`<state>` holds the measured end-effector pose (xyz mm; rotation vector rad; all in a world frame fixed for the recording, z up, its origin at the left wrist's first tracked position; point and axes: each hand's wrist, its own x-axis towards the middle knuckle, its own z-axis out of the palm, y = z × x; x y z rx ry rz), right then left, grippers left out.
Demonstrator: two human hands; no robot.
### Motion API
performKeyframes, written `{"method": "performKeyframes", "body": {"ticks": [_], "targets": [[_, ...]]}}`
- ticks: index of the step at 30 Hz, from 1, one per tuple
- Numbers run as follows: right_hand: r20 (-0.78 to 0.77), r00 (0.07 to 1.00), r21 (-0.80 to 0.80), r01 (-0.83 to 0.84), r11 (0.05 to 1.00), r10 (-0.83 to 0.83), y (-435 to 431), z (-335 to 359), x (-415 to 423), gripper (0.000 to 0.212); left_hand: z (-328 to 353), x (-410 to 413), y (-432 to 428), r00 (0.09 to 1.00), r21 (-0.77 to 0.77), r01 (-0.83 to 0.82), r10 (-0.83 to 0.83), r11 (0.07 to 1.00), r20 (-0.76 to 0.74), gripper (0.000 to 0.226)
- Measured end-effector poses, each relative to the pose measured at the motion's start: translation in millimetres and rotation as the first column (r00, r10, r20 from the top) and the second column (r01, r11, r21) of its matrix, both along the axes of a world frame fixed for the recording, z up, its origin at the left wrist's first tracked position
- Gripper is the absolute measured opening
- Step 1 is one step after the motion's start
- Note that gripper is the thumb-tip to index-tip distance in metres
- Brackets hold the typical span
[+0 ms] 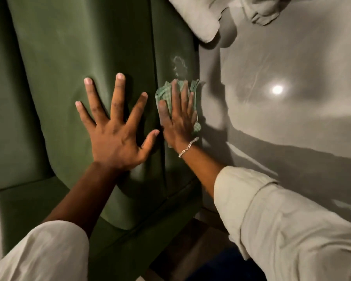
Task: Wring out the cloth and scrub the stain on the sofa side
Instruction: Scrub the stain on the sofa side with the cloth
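A whitish ring-shaped stain [179, 65] marks the green sofa side [174, 33], close to its right edge. Just below the stain, my right hand [179, 118] lies flat on a green checked cloth [164, 92], pressing it against the sofa side. The cloth shows around my fingers and under my palm. A chain bracelet is on that wrist. My left hand [115, 126] rests flat with fingers spread wide on the green cushion [79, 47] to the left, holding nothing.
A shiny grey floor [282, 118] with a lamp reflection fills the right. A pale crumpled fabric [199, 15] lies at the top beside the sofa. A dark wooden sofa leg [190, 246] shows at the bottom.
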<state>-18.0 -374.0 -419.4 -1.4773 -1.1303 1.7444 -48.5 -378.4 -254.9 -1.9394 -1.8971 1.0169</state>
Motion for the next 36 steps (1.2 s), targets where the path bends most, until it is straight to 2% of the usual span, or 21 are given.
{"method": "performKeyframes", "body": {"ticks": [4, 7, 10, 13, 17, 19, 22, 26, 31, 33, 36], "targets": [[0.017, 1.000, -0.082, 0.011, 0.997, -0.010, -24, -24, 8, 0.072, 3, -6, 10, 0.999, -0.015, 0.028, -0.028, 0.999, 0.031, 0.072], [-0.008, 0.999, -0.051, -0.050, 0.997, 0.050, -46, -12, 6, 0.070, 5, -11, 19, 0.998, -0.032, 0.039, -0.037, 0.999, 0.054, 0.071], [0.020, 0.999, 0.026, 0.045, 0.999, -0.046, 12, 3, -5, 0.068, 8, -18, 31, 0.994, -0.051, 0.085, -0.081, 0.995, 0.076, 0.070], [0.016, 0.998, 0.086, 0.067, 0.994, -0.069, 58, -11, -9, 0.066, 9, -24, 47, 0.988, -0.054, 0.113, -0.106, 0.992, 0.116, 0.069], [0.044, 0.998, -0.007, 0.053, 0.999, -0.053, 14, -27, -3, 0.069, 9, -26, 58, 0.984, -0.039, 0.116, -0.109, 0.993, 0.138, 0.070], [0.033, 0.999, 0.008, 0.011, 1.000, -0.011, -6, -15, -4, 0.066, 9, -26, 60, 0.982, -0.027, 0.118, -0.113, 0.993, 0.150, 0.069], [0.036, 0.999, 0.123, 0.035, 0.992, -0.040, 37, -4, -11, 0.063, 9, -26, 65, 0.979, -0.009, 0.121, -0.117, 0.993, 0.167, 0.067], [-0.002, 0.994, 0.087, 0.108, 0.990, -0.108, 93, -28, -11, 0.069, 7, -27, 68, 0.974, 0.013, 0.134, -0.134, 0.991, 0.181, 0.064], [0.003, 1.000, -0.033, 0.019, 0.999, -0.019, 2, -47, 0, 0.064, 8, -24, 67, 0.982, -0.013, 0.127, -0.124, 0.992, 0.142, 0.069], [0.001, 1.000, 0.037, 0.000, 0.999, 0.000, -4, -35, -1, 0.060, 7, -24, 69, 0.984, -0.028, 0.132, -0.127, 0.991, 0.127, 0.071], [0.059, 0.998, 0.261, 0.015, 0.965, -0.031, 50, -22, -8, 0.060, 13, -27, 68, 0.983, -0.055, 0.140, -0.132, 0.989, 0.129, 0.073]]}}
